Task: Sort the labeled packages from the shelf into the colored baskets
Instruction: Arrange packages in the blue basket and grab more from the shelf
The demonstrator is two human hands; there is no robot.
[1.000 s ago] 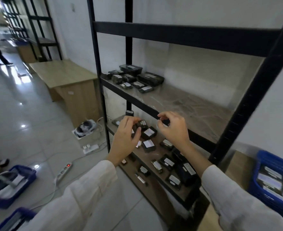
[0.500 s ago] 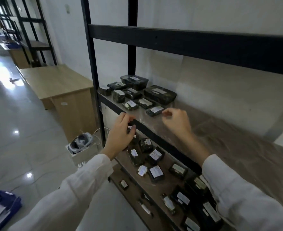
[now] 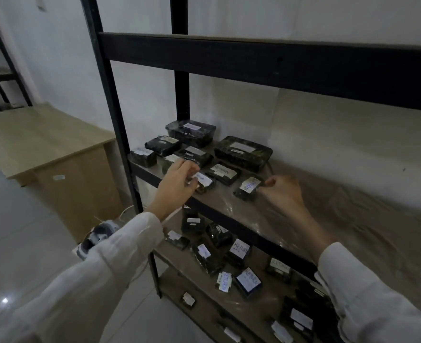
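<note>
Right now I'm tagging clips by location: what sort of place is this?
Probably a storeroom or parcel-sorting room: black metal shelving holds dark wrapped packages, several labelled RETURN, beside a wooden desk.

left hand covers the near end of a small package; the blue writing on the label is smeared by motion, and the grip cannot be told. right hand, blurred, meets the end of a second package, fingertips hidden. rear packages: labels too faint to read. bottom-shelf packages: partly behind the right sleeve. desk: cut off by the left edge. floor object: partly hidden by the left sleeve.
</note>
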